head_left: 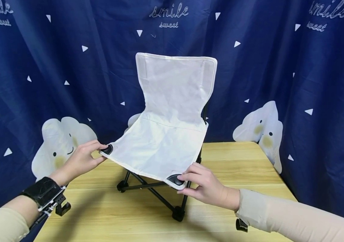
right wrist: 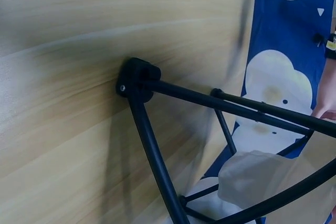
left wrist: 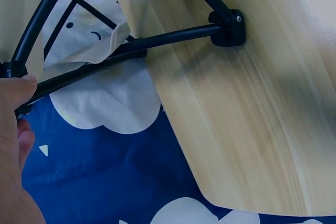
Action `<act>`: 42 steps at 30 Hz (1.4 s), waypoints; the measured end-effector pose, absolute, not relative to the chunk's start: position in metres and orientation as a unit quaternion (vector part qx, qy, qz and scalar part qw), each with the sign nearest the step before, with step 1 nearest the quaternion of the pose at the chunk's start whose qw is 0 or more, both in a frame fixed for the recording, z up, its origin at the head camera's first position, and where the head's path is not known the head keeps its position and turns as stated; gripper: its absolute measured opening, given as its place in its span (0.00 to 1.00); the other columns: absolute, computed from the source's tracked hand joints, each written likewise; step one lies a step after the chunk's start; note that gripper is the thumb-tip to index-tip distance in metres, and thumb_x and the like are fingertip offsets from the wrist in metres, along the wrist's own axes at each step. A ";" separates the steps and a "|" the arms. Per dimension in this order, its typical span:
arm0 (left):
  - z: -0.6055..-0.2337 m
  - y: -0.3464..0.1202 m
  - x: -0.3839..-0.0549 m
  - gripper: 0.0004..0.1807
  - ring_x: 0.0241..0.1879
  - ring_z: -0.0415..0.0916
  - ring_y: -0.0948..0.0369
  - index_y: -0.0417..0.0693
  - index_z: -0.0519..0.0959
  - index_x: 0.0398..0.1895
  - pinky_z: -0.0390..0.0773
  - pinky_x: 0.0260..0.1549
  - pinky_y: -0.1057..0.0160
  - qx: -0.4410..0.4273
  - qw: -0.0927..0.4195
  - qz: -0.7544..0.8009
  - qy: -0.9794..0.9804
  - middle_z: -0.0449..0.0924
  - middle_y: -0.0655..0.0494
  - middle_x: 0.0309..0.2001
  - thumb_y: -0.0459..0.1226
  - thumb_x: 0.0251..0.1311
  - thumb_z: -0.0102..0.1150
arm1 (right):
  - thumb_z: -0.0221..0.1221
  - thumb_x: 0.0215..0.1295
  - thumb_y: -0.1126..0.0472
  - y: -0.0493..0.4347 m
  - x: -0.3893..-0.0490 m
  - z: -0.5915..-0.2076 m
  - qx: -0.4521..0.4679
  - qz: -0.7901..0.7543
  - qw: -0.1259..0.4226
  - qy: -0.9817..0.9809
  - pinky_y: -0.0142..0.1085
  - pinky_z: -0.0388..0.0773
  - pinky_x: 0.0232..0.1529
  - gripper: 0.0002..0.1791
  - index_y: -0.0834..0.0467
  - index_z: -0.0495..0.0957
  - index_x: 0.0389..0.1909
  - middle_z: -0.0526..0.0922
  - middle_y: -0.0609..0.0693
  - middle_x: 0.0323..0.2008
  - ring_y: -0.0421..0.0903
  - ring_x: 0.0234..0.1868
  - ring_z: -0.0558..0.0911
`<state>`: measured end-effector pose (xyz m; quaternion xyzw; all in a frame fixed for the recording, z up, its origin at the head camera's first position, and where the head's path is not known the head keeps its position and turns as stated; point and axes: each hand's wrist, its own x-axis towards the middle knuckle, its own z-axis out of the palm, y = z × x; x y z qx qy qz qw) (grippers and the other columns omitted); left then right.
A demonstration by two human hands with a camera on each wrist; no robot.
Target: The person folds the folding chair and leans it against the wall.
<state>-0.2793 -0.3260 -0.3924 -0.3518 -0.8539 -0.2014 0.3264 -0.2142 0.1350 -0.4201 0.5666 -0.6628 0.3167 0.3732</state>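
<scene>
White folding chair (head_left: 172,134) upright on counter (head_left: 235,161); L hand (head_left: 82,156) pinches L front corner (head_left: 108,150), R hand (head_left: 205,186) pinches R front corner (head_left: 173,179); uneven pull could prob. tip it; if black legs (head_left: 160,197) fold, hands might get nipped.

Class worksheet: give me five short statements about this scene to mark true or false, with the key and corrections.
1. The left hand and the right hand pinch opposite front corners of the white seat. True.
2. The black frame stands on a wood-grain table. True.
3. The right hand rests on top of the backrest. False: it is at a front corner of the seat.
4. The seat's front corners carry black patches. True.
5. The curtain behind is plain red. False: it is dark blue, with white triangles, clouds and lettering.
</scene>
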 end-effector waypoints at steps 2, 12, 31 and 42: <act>-0.392 -0.325 -0.279 0.23 0.35 0.84 0.58 0.40 0.90 0.41 0.77 0.44 0.79 -0.352 0.329 -0.201 -0.853 0.88 0.58 0.34 0.20 0.36 0.83 | 0.79 0.62 0.55 0.135 -0.215 -0.420 0.567 0.318 0.374 -0.661 0.30 0.82 0.39 0.19 0.61 0.88 0.48 0.85 0.49 0.38 0.44 0.37 0.81; -0.388 -0.321 -0.280 0.23 0.35 0.84 0.58 0.39 0.90 0.41 0.78 0.44 0.78 -0.359 0.336 -0.196 -0.849 0.88 0.56 0.35 0.20 0.36 0.83 | 0.81 0.57 0.57 0.134 -0.216 -0.417 0.562 0.320 0.371 -0.666 0.27 0.82 0.39 0.21 0.60 0.88 0.49 0.85 0.50 0.38 0.45 0.37 0.81; -0.383 -0.313 -0.283 0.23 0.35 0.86 0.56 0.37 0.90 0.42 0.81 0.41 0.72 -0.362 0.338 -0.198 -0.846 0.88 0.55 0.35 0.19 0.38 0.82 | 0.78 0.63 0.56 0.131 -0.219 -0.411 0.565 0.325 0.383 -0.654 0.27 0.82 0.37 0.18 0.60 0.89 0.49 0.85 0.52 0.37 0.45 0.36 0.81; -0.380 -0.308 -0.285 0.22 0.34 0.85 0.57 0.37 0.90 0.41 0.81 0.41 0.72 -0.360 0.347 -0.199 -0.843 0.88 0.54 0.34 0.20 0.38 0.82 | 0.78 0.63 0.55 0.133 -0.219 -0.406 0.550 0.326 0.378 -0.669 0.28 0.81 0.36 0.17 0.60 0.90 0.48 0.86 0.52 0.36 0.46 0.35 0.81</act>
